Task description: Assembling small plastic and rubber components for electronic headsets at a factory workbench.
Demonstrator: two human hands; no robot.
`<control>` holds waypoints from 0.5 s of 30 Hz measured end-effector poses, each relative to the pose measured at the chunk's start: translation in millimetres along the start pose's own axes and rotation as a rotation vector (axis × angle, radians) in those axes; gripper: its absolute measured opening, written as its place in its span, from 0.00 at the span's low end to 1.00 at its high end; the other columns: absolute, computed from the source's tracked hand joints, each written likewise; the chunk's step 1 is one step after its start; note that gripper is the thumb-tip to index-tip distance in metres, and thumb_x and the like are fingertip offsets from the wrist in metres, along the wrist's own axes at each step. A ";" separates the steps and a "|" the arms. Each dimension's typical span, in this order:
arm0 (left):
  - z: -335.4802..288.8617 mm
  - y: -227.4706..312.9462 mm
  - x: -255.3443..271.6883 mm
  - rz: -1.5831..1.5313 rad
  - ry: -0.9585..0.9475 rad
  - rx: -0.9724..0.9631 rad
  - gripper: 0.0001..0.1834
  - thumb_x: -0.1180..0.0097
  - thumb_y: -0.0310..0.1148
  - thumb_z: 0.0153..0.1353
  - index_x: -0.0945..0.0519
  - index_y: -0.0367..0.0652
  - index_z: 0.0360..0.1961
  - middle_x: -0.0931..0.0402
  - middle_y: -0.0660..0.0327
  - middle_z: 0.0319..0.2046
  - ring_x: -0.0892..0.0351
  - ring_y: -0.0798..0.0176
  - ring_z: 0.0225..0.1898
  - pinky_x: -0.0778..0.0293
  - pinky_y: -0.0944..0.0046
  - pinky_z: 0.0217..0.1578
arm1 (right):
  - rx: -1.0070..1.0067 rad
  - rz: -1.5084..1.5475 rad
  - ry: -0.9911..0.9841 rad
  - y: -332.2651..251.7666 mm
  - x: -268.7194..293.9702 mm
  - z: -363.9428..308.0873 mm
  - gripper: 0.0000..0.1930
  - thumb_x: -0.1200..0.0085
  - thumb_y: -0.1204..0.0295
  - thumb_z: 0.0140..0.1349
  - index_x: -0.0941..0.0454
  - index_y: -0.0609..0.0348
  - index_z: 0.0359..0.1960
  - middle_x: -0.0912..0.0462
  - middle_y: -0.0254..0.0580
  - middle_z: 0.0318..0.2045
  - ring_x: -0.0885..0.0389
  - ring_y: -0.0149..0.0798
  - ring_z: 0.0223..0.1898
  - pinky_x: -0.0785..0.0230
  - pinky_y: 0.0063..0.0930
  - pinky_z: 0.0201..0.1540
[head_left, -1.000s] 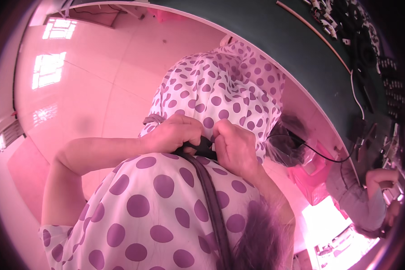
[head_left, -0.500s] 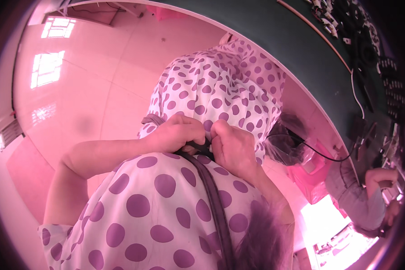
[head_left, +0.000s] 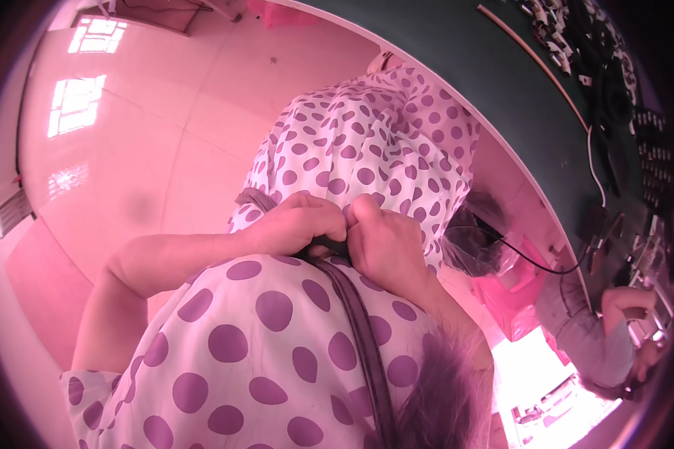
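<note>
Both the left hand [head_left: 296, 224] and the right hand [head_left: 386, 243] curl their fingers closed on a black item [head_left: 338, 246], mostly hidden.

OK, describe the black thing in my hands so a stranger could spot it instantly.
Find the purple-dotted white garment. Near its middle, the left hand and right hand sit close together around a black thing, mostly hidden. It's darker than the purplish strap running down the garment.

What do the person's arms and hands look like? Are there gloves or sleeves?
No gloves show: the left hand and right hand are bare, and so are both forearms. On the left arm there's a short white fabric sleeve with round purple dots. I can't make out the right sleeve.
</note>
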State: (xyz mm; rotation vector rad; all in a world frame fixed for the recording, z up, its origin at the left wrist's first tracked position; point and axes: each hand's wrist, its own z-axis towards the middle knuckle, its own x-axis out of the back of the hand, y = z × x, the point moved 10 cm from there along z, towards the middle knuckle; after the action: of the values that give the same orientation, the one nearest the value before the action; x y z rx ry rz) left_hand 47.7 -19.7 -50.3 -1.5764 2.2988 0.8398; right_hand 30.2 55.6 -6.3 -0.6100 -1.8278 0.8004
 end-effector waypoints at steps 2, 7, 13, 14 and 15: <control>-0.8 0.6 -0.5 -0.004 -0.024 -0.002 0.06 0.53 0.27 0.46 0.29 0.39 0.16 0.37 0.67 0.12 0.41 0.73 0.14 0.43 0.72 0.17 | -0.004 0.015 -0.003 1.0 -3.7 -1.1 0.08 0.54 0.74 0.48 0.40 0.62 0.27 0.27 0.47 0.12 0.26 0.49 0.15 0.34 0.41 0.19; 3.0 -1.7 7.3 0.097 -0.025 -0.015 0.07 0.52 0.28 0.48 0.27 0.36 0.19 0.34 0.66 0.15 0.35 0.73 0.18 0.40 0.74 0.19 | -0.001 0.188 0.014 3.6 -6.5 4.7 0.07 0.57 0.75 0.52 0.40 0.62 0.30 0.26 0.47 0.13 0.26 0.50 0.16 0.34 0.42 0.20; -0.6 0.7 5.4 0.119 -0.094 -0.021 0.07 0.50 0.30 0.51 0.26 0.37 0.26 0.31 0.66 0.21 0.30 0.73 0.21 0.36 0.75 0.22 | -0.092 0.366 0.029 12.4 -11.0 8.0 0.09 0.62 0.67 0.61 0.38 0.61 0.33 0.25 0.48 0.16 0.25 0.53 0.19 0.34 0.42 0.22; -1.2 0.9 6.0 0.118 -0.095 -0.021 0.07 0.50 0.30 0.51 0.26 0.37 0.26 0.31 0.66 0.21 0.30 0.73 0.21 0.36 0.75 0.22 | -0.108 0.391 0.018 14.0 -12.2 8.5 0.11 0.64 0.64 0.62 0.38 0.61 0.34 0.24 0.48 0.17 0.24 0.53 0.21 0.34 0.41 0.24; -2.5 4.3 5.6 0.163 -0.104 -0.053 0.07 0.52 0.29 0.52 0.26 0.35 0.24 0.30 0.63 0.21 0.30 0.71 0.22 0.35 0.73 0.24 | -0.124 0.416 0.008 14.8 -13.5 9.1 0.14 0.65 0.61 0.63 0.38 0.61 0.35 0.24 0.48 0.18 0.24 0.53 0.22 0.33 0.40 0.25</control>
State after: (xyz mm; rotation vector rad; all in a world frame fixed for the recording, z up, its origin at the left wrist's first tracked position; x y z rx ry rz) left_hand 41.9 -24.4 -49.6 -1.3442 2.3725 1.0039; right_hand 27.3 53.4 -28.1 -1.0949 -1.7758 0.9565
